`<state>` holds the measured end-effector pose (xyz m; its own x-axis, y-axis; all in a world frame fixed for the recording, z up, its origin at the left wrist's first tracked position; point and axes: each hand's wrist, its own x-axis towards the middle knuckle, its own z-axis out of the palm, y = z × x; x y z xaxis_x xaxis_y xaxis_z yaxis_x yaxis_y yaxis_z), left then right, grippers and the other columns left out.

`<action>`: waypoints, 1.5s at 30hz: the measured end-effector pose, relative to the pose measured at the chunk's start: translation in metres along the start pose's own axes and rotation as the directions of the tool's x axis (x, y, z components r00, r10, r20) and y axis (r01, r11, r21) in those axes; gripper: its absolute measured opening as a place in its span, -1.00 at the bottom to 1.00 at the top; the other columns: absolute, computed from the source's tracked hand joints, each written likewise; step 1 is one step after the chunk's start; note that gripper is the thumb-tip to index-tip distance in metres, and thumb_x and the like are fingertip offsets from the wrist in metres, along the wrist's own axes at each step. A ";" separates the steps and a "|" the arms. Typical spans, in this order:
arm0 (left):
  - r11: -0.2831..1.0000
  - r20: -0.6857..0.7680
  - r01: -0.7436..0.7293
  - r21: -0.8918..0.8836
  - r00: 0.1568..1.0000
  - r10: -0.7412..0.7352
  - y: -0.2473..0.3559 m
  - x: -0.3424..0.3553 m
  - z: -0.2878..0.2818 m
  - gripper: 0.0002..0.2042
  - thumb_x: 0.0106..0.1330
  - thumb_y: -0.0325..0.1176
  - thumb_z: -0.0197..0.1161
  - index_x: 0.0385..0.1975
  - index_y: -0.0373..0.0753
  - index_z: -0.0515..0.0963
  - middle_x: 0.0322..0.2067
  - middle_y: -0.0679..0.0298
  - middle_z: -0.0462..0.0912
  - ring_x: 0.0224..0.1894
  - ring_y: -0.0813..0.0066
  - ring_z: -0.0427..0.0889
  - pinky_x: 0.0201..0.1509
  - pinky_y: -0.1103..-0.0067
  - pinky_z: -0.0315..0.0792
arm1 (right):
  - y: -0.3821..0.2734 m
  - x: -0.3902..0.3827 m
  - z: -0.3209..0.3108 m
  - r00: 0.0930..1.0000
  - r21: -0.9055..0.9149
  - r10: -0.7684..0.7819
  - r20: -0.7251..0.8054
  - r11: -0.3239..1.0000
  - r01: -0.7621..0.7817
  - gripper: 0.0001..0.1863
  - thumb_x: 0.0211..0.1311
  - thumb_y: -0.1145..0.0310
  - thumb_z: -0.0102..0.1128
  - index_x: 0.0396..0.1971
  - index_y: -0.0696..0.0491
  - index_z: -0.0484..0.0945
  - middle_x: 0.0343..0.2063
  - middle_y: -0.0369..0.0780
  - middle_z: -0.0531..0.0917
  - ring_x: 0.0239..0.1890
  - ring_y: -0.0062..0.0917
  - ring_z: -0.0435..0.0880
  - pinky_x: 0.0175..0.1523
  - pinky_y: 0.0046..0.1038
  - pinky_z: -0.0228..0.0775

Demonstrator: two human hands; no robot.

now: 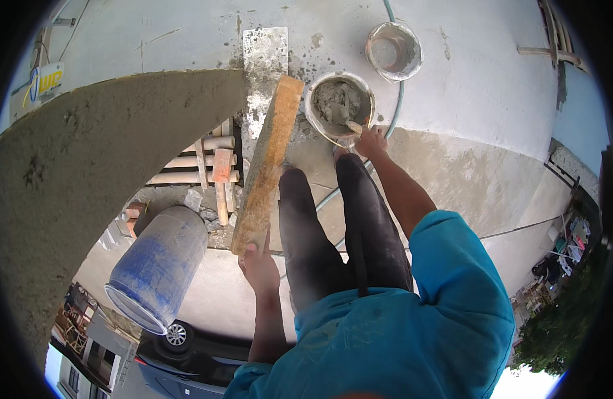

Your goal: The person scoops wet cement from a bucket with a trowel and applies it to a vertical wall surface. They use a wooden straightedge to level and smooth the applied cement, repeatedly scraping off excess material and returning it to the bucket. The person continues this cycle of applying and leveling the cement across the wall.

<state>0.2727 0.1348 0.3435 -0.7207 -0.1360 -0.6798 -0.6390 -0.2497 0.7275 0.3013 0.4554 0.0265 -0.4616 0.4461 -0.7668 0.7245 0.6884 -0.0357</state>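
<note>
My left hand (pixel 256 267) is closed around the lower end of a long wooden plank (pixel 272 159), which slants up and away beside my left leg. The plank's far end reaches close to the left of a bucket (pixel 309 113) holding grey wet mortar (pixel 330 98). Over that bucket's near right rim, my right hand (pixel 371 142) grips a trowel (pixel 354 126) by its light handle. The blade is down in the mortar and only partly visible. Both my feet stand just behind the bucket, partly hidden by my legs.
A second bucket (pixel 414 58) stands farther off to the right, with a green hose (pixel 395 114) running past it and between my legs. To the left are a grey plastered surface (pixel 120 126), stacked poles (pixel 187 161), a brick (pixel 222 165) and a blue barrel (pixel 153 263). A dark car (pixel 200 359) is behind.
</note>
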 end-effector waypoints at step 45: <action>0.822 -0.272 0.326 0.466 0.937 -0.218 -0.147 0.094 0.037 -0.59 0.34 -0.45 0.17 0.13 -0.56 0.44 0.07 0.02 0.57 0.17 0.31 0.55 0.30 0.43 0.37 | 0.040 0.008 0.060 0.922 0.417 0.204 -0.330 0.908 -0.052 -0.67 0.37 0.17 0.21 -0.08 0.12 0.48 -0.36 -0.02 0.67 -0.26 -0.03 0.69 -0.24 -0.13 0.48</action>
<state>0.2894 0.1943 0.1761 -0.4634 -0.3339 -0.8209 -0.8859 0.1975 0.4198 0.3572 0.4520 -0.0193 -0.4467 0.7399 -0.5030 0.8946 0.3634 -0.2600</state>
